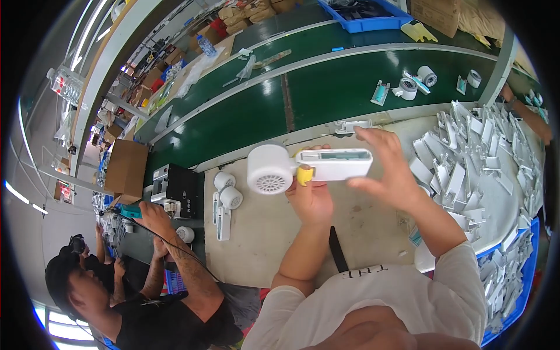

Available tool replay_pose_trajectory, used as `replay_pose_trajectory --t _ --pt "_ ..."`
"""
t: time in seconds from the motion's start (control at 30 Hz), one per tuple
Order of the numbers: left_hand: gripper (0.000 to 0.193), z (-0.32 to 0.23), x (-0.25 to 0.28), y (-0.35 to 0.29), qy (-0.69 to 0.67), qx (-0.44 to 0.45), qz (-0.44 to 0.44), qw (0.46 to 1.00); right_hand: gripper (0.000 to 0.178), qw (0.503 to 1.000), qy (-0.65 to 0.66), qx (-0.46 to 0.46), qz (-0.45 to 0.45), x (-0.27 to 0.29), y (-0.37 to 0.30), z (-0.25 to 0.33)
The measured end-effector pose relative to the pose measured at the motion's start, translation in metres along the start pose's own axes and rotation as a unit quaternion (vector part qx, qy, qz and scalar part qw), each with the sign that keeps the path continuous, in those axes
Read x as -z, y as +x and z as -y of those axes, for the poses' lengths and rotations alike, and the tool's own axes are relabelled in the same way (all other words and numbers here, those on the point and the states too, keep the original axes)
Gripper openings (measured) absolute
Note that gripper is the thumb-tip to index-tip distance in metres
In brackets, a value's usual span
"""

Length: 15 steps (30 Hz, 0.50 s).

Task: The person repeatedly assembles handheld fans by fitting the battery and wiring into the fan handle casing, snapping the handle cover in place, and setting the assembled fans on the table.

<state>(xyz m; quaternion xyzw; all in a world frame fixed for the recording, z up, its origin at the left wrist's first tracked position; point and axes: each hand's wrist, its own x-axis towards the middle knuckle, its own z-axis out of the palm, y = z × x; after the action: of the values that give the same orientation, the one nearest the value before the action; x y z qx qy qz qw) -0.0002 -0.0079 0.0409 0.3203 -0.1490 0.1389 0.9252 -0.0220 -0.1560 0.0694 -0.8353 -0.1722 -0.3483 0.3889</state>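
My left hand (314, 204) grips a white handheld fan (271, 169) near the joint between its round, slotted head and its handle. Yellow tape wraps the thumb of that hand. The long handle points right, with its open side showing a pale green strip inside. At the handle's free end my right hand (396, 172) is spread open, thumb below and fingers above; I see no firm hold. Past the fan, a white handle shell (353, 126) lies at the table's far edge. On the left of the table (256, 251) rest two more white fans (224, 204).
Many loose white shells (455, 157) are heaped at right, above a blue crate (528, 280) of similar parts. Fan units (408, 87) sit on the green conveyor (344, 81). At left, a co-worker (175, 303) holds a teal tool (133, 210) beside a black machine (175, 189).
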Motion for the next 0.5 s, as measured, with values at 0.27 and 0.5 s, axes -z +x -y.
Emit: replay_pose_trajectory --t 0.27,0.5 --pt "0.033 -0.011 -0.017 -0.005 0.035 0.003 -0.004 0.999 0.027 0.951 0.246 -0.079 0.168 0.012 0.000 0.001" --pt "0.029 -0.024 -0.009 0.012 0.078 0.009 0.029 0.996 0.031 0.968 0.172 0.124 0.131 -0.019 -0.001 -0.019"
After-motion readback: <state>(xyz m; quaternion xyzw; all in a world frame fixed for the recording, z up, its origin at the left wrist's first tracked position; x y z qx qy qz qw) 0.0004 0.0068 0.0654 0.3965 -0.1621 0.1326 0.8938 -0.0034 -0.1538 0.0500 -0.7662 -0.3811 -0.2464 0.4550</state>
